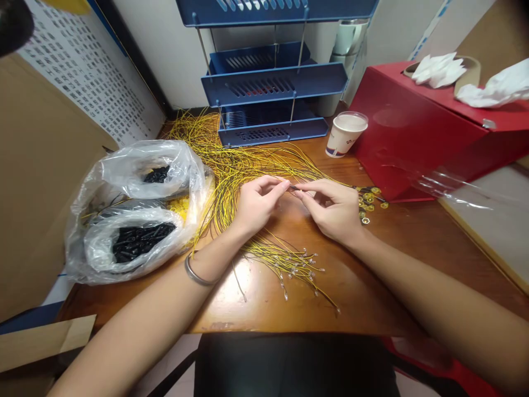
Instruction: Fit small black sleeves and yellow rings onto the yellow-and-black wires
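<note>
My left hand (259,203) and my right hand (335,210) meet above the middle of the wooden table, fingertips pinched close together. A small dark piece (293,188) shows between them, held by my right fingertips; what my left fingertips pinch is too small to make out. Behind and left of my hands spreads a tangle of yellow and black wires (235,168). Wire ends with small clear tips (295,264) fan out in front of them. Just right of my right hand lie several yellow hexagonal pieces with black parts (369,199).
Plastic bags (136,212) holding black tubes and yellow parts stand at the left. A blue tray rack (275,82) is at the back, beside a paper cup (346,134). The red box (397,132) with tissues stands at the right. The table's front edge (306,331) is near my body.
</note>
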Motion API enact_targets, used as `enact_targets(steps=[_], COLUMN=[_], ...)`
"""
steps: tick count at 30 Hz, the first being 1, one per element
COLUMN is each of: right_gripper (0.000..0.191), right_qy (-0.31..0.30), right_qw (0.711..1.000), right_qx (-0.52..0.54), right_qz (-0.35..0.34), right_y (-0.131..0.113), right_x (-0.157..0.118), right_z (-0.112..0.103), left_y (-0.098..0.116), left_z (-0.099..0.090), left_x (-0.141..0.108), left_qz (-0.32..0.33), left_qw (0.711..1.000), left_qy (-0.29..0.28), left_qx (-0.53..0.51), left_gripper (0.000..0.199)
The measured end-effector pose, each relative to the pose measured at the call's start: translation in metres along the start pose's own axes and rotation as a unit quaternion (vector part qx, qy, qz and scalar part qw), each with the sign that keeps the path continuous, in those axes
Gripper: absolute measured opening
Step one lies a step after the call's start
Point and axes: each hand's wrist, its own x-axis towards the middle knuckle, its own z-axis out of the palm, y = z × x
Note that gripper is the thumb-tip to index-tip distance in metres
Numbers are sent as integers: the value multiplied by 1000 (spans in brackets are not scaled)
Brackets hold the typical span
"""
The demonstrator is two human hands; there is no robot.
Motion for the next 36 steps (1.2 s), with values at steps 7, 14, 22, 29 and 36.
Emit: enact_targets(steps=[7, 14, 22, 29, 36], right_gripper=[14, 6, 8, 12, 16], right_qy=[-2, -19, -237, -409, -506], right_qw=[1000, 1000, 969, 902, 843], right_qx=[20, 1, 48, 124, 131], right_qz=[21, -21, -44, 58, 130], right_y=[2, -1, -2, -8, -8], right_x=[-2, 2, 5, 8, 12], right_z=[0, -7, -26, -34, -42], left_y=[-2, 1, 5, 63, 132], left_z=[-2, -1, -6, -38, -86], left_x=[0, 0, 13, 49, 104], left_qz=[-6, -21, -75, -79, -99], left_qw=[999, 999, 996, 991, 982], left_qy=[-43, -33, 24, 109, 145], left_qx=[-4, 3, -52, -28, 64], left_gripper=[20, 24, 31, 37, 43])
